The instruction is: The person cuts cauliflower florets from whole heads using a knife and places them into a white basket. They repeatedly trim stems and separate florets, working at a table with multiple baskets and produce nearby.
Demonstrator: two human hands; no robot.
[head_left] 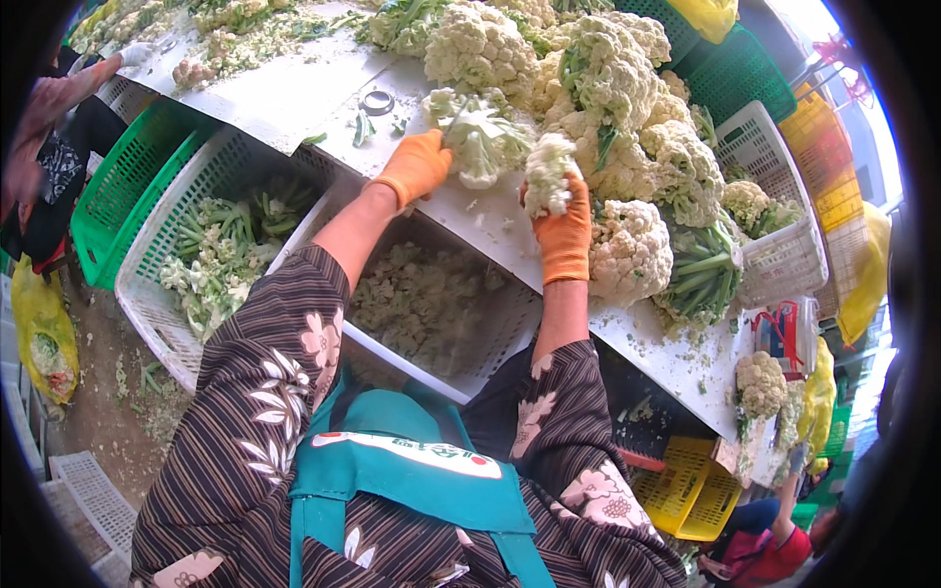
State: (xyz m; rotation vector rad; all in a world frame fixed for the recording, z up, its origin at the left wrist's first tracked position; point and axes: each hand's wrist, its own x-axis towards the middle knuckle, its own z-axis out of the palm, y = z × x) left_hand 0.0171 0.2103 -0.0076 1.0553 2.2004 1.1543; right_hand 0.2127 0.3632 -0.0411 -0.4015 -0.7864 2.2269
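Observation:
My left hand (417, 167), in an orange knit glove, is closed around a thin tool, seemingly a small knife (457, 117); its handle is hidden in the fist. The blade lies against a cut cauliflower piece (485, 143) resting stem side up on the white tabletop (470, 220). In my right hand (564, 231), also gloved in orange, a cauliflower floret cluster (550, 173) is gripped just above the table. Right behind that hand rises a heap of cauliflower heads (603, 95), with one whole head (630, 250) beside the wrist.
Under the table edge stand a white crate of florets (419, 309) and another with leafy trimmings (213, 257). A dark ring (378, 103) lies on the table. Co-workers are at far left (66, 110) and lower right (764, 540). Yellow crates (687, 489) stand at right.

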